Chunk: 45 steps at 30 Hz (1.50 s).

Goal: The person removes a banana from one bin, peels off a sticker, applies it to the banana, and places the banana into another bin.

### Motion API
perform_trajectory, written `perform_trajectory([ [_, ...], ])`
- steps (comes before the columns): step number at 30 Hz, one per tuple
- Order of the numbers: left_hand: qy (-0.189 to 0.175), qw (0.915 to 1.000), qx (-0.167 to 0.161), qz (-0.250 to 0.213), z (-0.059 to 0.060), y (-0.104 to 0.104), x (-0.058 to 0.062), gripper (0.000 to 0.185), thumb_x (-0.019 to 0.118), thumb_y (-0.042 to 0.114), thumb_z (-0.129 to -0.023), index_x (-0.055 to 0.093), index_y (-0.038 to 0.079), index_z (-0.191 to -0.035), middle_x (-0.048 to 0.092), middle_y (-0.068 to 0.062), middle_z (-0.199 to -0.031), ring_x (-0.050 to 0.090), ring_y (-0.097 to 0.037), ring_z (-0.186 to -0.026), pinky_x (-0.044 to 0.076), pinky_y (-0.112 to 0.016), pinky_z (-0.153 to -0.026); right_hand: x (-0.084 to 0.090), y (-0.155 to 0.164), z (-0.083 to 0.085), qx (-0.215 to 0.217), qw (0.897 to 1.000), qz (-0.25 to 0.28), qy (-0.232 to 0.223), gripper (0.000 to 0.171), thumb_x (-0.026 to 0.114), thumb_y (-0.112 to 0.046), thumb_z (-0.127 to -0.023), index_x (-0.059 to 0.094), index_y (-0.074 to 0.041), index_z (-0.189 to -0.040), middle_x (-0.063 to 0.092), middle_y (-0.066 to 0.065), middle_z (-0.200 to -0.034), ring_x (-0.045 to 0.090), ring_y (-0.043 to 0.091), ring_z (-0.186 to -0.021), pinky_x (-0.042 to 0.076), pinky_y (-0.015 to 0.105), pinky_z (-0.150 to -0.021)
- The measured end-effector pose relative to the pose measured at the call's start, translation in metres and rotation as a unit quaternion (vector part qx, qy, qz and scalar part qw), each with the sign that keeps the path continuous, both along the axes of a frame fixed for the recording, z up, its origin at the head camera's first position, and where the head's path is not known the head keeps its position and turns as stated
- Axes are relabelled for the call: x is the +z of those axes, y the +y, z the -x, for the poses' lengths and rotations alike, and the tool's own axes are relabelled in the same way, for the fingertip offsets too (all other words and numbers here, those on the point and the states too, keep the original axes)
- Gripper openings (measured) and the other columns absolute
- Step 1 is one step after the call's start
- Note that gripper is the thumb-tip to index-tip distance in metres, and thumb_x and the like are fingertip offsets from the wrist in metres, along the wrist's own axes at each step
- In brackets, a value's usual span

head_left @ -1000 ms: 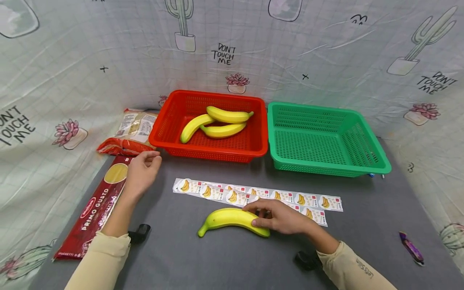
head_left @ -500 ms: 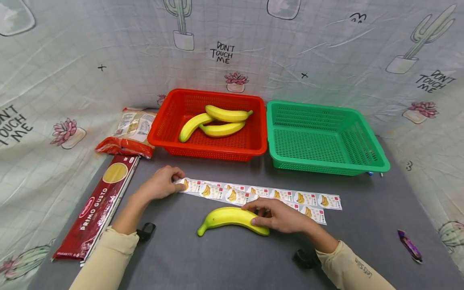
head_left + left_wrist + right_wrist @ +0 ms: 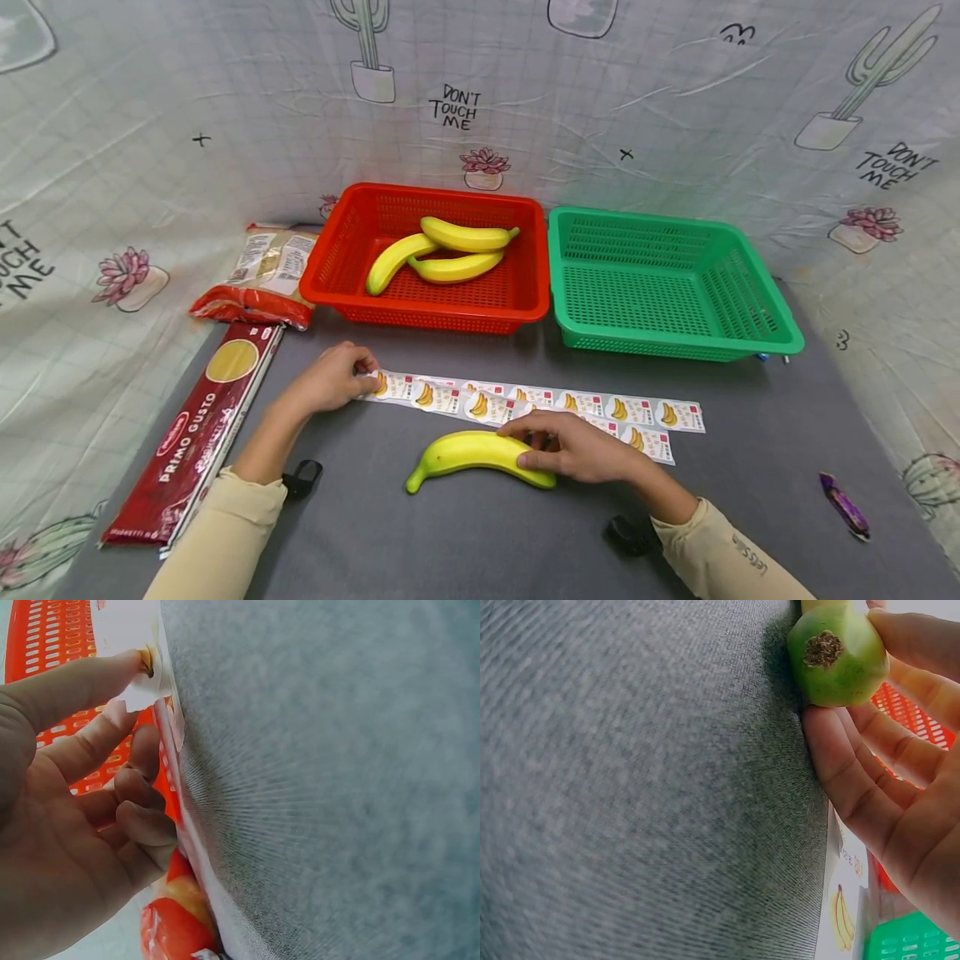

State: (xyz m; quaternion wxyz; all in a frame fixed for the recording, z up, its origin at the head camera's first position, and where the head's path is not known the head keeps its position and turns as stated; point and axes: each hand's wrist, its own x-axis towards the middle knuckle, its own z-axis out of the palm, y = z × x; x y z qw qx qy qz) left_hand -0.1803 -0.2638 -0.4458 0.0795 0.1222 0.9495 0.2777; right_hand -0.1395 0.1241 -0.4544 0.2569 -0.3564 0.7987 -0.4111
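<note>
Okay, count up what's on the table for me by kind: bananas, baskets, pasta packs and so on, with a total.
Bananas: 4, one under the right hand, three in the red basket
Baskets: 2, red and green
Pasta packs: 2, spaghetti and a bag
Sticker strips: 1, its end pinched by the left hand
Purple wrapped item: 1
Total: 10

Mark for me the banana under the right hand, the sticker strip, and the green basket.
banana point(image 3: 468, 451), head view, on its yellow middle left of the fingers.
sticker strip point(image 3: 570, 404), head view, on a label near mid-strip.
green basket point(image 3: 780, 312), head view, on its right rim.
</note>
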Motion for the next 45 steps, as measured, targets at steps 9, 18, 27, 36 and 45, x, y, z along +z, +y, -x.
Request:
perform_trajectory([
  [9,-0.055,0.9932,0.003,-0.103,0.001,-0.006,0.001,0.020,0.074,0.019,-0.092,0.068,0.001,-0.099,0.062,-0.007,-0.086,0.051,-0.016,-0.076,0.041,-0.027,-0.067,0.002,0.001,0.001,0.000,1.000,-0.009,-0.001,0.039,0.069,-0.029,-0.099,0.063,-0.020,-0.137,0.066,-0.002,-0.107,0.060,0.007,-0.085,0.054,0.025,-0.078],
  [18,-0.079,0.9851,0.010,-0.153,0.003,-0.005,0.004,0.024,0.071,0.022,-0.096,0.066,0.001,-0.107,0.067,-0.010,-0.090,0.057,-0.018,-0.079,0.044,-0.027,-0.069,0.014,-0.003,0.014,-0.010,0.999,0.003,0.050,0.028,0.070,-0.023,-0.098,0.070,-0.014,-0.124,0.071,0.000,-0.105,0.062,0.007,-0.086,0.055,0.025,-0.078],
  [27,-0.075,0.9820,0.026,-0.171,0.000,-0.002,0.007,0.028,0.070,0.025,-0.097,0.066,0.001,-0.110,0.069,-0.014,-0.085,0.054,-0.014,-0.072,0.039,-0.024,-0.065,0.048,-0.050,0.062,-0.088,0.993,-0.001,0.085,0.020,0.065,-0.024,-0.101,0.075,-0.013,-0.114,0.075,0.008,-0.105,0.066,0.019,-0.085,0.055,0.029,-0.074],
  [36,-0.066,0.9764,0.045,-0.201,0.000,0.004,0.006,0.029,0.070,0.024,-0.097,0.065,0.000,-0.111,0.073,-0.019,-0.089,0.061,-0.024,-0.075,0.042,-0.024,-0.065,0.052,-0.120,0.088,-0.050,0.990,-0.038,0.123,0.019,0.065,-0.025,-0.101,0.076,-0.011,-0.108,0.074,0.000,-0.097,0.057,0.011,-0.073,0.048,0.024,-0.066],
  [45,-0.066,0.9672,0.039,-0.242,-0.004,0.001,0.003,0.025,0.069,0.020,-0.097,0.065,-0.002,-0.109,0.070,-0.017,-0.085,0.058,-0.015,-0.068,0.042,-0.023,-0.061,0.046,-0.154,0.087,-0.071,0.984,-0.063,0.153,0.010,0.071,-0.022,-0.097,0.078,-0.014,-0.097,0.073,-0.003,-0.085,0.058,0.008,-0.066,0.047,0.021,-0.061],
])
